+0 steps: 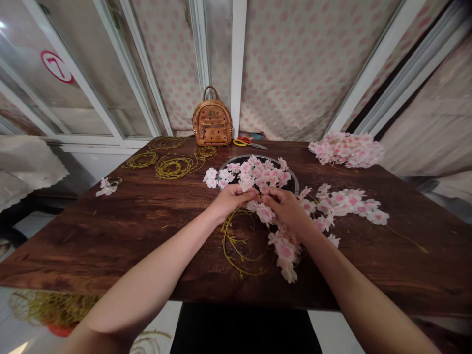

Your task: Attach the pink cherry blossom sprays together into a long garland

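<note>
My left hand (236,198) and my right hand (282,204) meet over the front rim of a round dark tray (295,182), fingertips pinched close together. Between them runs a garland of pink and white artificial blossoms (284,250), which hangs toward me below the right hand. The exact spot where the fingers grip is too small to make out. Loose pink blossoms (263,172) are heaped in the tray just beyond my fingers. A coiled yellow-green vine stem (230,246) lies under my hands and curves toward the table's front edge.
Several coiled green stems (175,166) lie at the back left, beside a brown mini backpack (212,120). Yellow-and-red-handled scissors (249,142) rest behind the tray. A finished-looking blossom bundle (346,149) and another flowered strand (346,202) lie right. A red tub of stems (61,328) stands below left.
</note>
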Available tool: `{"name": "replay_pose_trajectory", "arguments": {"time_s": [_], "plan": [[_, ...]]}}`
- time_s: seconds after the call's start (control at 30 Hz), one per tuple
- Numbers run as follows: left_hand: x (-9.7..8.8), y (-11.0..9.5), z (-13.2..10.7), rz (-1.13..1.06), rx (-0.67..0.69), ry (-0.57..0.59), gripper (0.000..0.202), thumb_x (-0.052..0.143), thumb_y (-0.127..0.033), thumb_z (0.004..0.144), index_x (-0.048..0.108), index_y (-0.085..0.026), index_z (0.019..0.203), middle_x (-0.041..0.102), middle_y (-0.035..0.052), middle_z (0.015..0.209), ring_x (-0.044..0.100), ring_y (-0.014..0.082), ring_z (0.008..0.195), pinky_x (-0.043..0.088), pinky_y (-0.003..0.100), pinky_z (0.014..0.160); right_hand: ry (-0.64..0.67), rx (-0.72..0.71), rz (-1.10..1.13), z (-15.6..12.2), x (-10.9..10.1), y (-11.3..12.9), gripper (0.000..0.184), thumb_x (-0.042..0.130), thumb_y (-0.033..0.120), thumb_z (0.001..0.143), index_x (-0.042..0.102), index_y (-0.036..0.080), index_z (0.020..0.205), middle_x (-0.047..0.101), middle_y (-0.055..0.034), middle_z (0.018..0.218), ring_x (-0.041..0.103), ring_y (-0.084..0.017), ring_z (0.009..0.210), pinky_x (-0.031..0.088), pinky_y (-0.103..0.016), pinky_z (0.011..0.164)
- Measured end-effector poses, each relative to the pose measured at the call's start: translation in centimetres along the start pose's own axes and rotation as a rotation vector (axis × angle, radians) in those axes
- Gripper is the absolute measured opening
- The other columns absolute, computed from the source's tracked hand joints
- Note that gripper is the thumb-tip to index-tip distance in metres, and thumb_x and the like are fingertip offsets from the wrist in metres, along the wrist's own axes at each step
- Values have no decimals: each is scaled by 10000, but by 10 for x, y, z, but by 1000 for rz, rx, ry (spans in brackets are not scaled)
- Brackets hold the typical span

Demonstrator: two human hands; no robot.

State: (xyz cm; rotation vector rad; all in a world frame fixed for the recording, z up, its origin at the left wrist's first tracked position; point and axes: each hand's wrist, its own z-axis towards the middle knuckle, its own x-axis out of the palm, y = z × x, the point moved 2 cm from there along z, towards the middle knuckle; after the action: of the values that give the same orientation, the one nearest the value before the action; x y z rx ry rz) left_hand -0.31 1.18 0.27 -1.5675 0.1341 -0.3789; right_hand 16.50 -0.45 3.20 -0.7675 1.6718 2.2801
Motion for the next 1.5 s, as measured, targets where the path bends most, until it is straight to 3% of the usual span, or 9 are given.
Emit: {"name": "replay_pose_trajectory", "arguments": {"time_s": [0.23,0.5,0.73,1.5], "plan": [[1,-1,-1,-87,-55,-24,248,801,-318,677,739,-134,831,717,60,796,586,121,653,419,255,628,0,-3,6,1,1,-1,191,520,330,822,600,190,721,530,12,657,462,-142,631,367,-269,609],[3,-10,-5,-19,-60,-61,200,789,-314,694,712,-130,707,638,6,618,451,72,514,282,230,512,6,3,9,0,3,-4,176,512,296,834,639,184,786,556,10,689,474,-140,641,360,-265,609],[1,-9,-3,37,-64,-56,169,763,-309,717,751,-149,772,690,38,706,488,82,551,336,244,559,5,-13,-20,-1,3,-1,183,508,297,845,630,186,768,535,15,658,461,-134,626,367,-269,616],[1,-6,-2,-37,-101,-48,77,718,-203,767,713,-135,802,683,12,713,534,55,564,415,207,591,53,15,-4,1,2,-8,204,510,333,832,590,180,724,453,34,606,396,-121,590,306,-264,571]]}}
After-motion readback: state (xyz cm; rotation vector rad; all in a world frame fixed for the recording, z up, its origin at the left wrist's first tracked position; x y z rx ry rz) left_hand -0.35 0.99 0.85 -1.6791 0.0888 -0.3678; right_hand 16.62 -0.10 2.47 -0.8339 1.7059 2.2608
